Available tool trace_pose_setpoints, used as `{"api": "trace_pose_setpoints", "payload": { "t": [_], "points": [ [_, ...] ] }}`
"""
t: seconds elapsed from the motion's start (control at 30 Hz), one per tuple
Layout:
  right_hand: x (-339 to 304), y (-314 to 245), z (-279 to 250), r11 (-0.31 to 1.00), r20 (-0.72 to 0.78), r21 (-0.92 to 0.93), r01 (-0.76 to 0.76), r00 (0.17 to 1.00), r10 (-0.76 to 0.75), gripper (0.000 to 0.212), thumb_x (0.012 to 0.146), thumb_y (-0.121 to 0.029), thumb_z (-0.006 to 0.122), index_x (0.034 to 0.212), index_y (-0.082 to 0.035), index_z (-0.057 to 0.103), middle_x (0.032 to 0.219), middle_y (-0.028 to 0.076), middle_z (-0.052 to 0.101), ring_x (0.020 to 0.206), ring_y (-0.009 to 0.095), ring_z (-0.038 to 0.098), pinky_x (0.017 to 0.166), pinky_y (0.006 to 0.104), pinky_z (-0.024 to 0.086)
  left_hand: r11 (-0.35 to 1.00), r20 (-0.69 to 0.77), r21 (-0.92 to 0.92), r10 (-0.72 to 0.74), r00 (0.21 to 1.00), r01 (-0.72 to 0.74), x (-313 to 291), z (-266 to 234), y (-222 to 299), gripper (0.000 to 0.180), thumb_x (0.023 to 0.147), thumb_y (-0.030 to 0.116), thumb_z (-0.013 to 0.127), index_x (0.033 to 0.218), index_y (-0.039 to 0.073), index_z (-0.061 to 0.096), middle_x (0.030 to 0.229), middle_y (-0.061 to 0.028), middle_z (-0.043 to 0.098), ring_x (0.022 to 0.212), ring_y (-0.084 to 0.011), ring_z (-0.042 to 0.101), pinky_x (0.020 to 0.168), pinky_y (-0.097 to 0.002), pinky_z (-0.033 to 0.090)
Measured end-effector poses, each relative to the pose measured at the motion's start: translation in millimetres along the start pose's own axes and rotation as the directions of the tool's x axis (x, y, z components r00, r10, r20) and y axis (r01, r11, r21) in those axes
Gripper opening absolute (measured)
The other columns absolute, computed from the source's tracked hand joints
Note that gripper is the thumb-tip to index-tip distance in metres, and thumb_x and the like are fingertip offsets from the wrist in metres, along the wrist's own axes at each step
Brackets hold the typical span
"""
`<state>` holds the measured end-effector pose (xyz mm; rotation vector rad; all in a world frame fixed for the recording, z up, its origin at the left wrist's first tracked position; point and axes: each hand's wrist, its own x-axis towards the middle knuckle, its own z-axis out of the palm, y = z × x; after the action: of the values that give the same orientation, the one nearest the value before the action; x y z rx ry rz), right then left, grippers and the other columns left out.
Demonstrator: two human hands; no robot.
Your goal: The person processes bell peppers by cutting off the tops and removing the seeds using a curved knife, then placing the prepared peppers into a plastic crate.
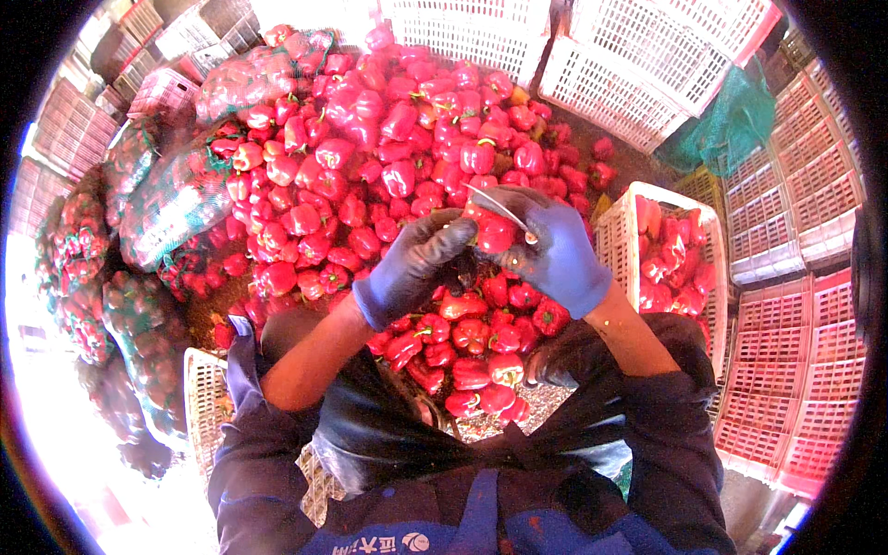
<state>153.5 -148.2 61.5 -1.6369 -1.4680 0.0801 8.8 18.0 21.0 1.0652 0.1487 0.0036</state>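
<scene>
Both my hands wear blue gloves with dark palms and fingers, and they meet over a big heap of red bell peppers (398,178). My left hand (421,259) has its fingers closed around the left side of one red bell pepper (493,231). A knife (492,205) with a thin pale blade lies across the top of that pepper, its handle end in my right hand (553,248). The right fingers also come up against the pepper's far side. Several loose peppers (470,335) lie between my knees, below my hands.
A white crate (614,239) holding red pepper pieces stands at my right. Stacked plastic crates (786,361) line the right side, and white crates (629,88) stand behind the heap. Full green mesh sacks (176,208) lie at the left. A green net (731,120) hangs at the far right.
</scene>
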Motion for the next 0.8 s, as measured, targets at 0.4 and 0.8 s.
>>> {"api": "trace_pose_setpoints", "payload": {
  "t": [0.4, 0.8],
  "points": [
    [-6, 5, 8, 0.998, 0.116, -0.004, -0.069, 0.991, 0.069, 0.052, 0.091, -0.026, 0.076, 0.137, -0.008, 0.062, 0.12, 0.018, 0.071, 0.108, 0.033, 0.072, 0.09, 0.0391, 0.057, 0.996, -0.039, 0.063, 0.062, 0.997, -0.06, -6, -3, 5, 0.039, 0.1, 0.038, 0.068, 0.122, 0.006, 0.066, 0.089, 0.0019, 0.066, 0.068, -0.0069, 0.058, 0.057, -0.0225, 0.046],
    [-2, -2, 19, 0.801, -0.013, 0.462, -0.381, 0.9, 0.436, 0.043, 0.099, -0.03, 0.072, 0.13, -0.002, 0.064, 0.104, 0.004, 0.072, 0.088, 0.009, 0.066, 0.073, 0.0272, 0.055, 0.976, 0.052, 0.088, 0.197, 0.979, -0.201, -8, -10, -1, 0.037, 0.1, 0.017, 0.069, 0.134, 0.005, 0.062, 0.105, -0.0007, 0.071, 0.079, -0.0095, 0.063, 0.068, -0.0253, 0.054]
  ]
}}
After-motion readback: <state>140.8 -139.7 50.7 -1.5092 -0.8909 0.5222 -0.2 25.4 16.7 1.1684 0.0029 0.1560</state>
